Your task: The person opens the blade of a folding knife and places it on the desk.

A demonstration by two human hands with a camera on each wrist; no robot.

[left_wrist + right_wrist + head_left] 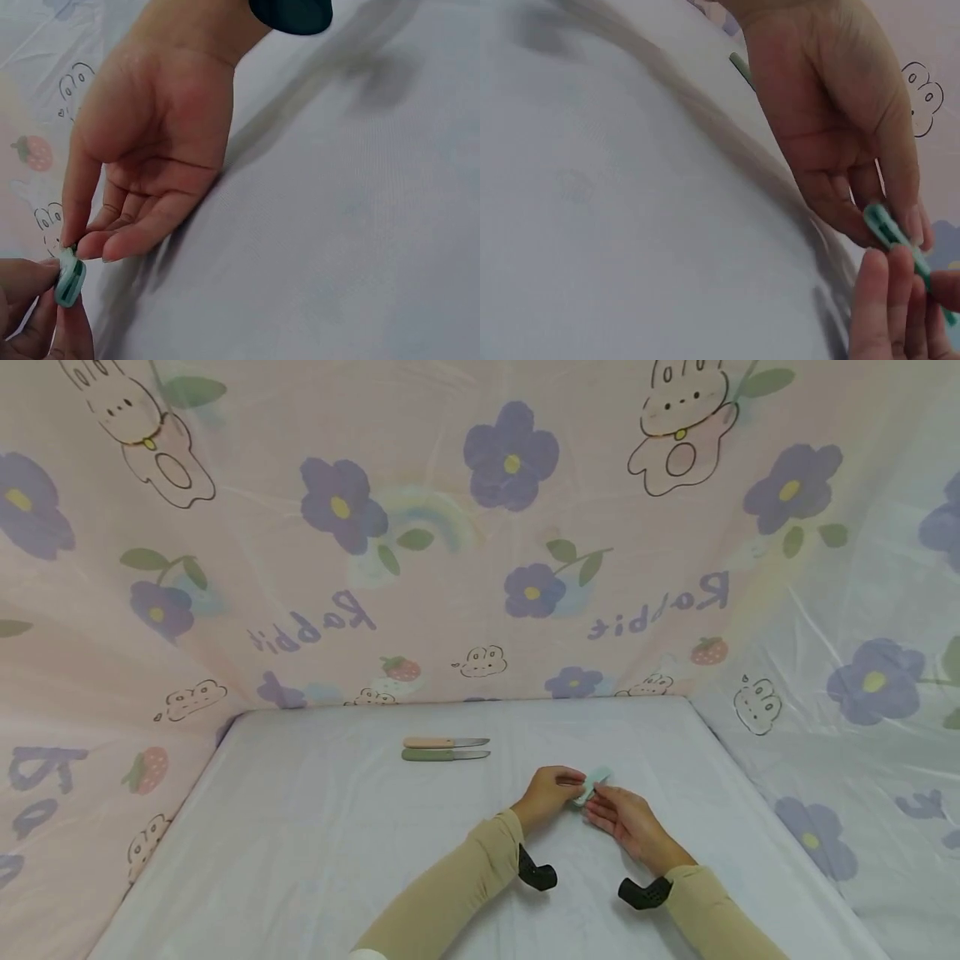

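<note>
A small mint-green, elongated object [598, 776] with a darker slot along it is held above the white table by both hands. My left hand [550, 795] pinches its near end between thumb and fingertips. From the other side my right hand [630, 820] grips it with thumb and fingers. In the left wrist view the slotted green object [70, 283] shows its rounded end between the right fingers [26, 281]. The right wrist view has the rounded end of the green object [877, 219] under the right fingertips, its far part partly hidden by fingers.
Two knives lie side by side to the left of the hands, blades pointing right: one peach-handled [427, 742], one green-handled [427, 756]. Cloth walls [420, 568] with flowers and rabbits rise behind and beside the white table [300, 827].
</note>
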